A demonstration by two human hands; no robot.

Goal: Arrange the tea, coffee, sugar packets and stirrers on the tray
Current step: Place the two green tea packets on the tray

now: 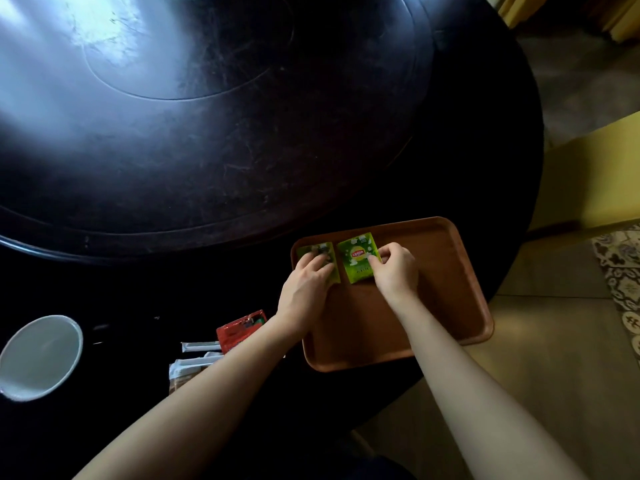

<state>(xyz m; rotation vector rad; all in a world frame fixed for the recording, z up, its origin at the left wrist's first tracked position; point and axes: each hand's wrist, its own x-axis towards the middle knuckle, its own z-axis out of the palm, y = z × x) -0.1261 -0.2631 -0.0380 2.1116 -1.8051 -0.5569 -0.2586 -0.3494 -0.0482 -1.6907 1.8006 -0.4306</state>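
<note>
A brown tray [446,289] lies at the near right edge of the dark table. Two green tea packets lie flat side by side in its far left corner. My left hand [304,289] rests with its fingers on the left tea packet [320,252], covering most of it. My right hand [394,271] pinches the right edge of the right tea packet [356,259], whose label faces up. Left of the tray, on the table, lie a red packet [239,329], a white stick packet [199,347] and more pale packets [188,370], partly hidden by my left forearm.
A white cup [40,356] stands at the near left of the table. A large round turntable [207,98] fills the table's middle. Yellow furniture [595,174] and a tiled floor with a patterned rug [620,271] lie to the right.
</note>
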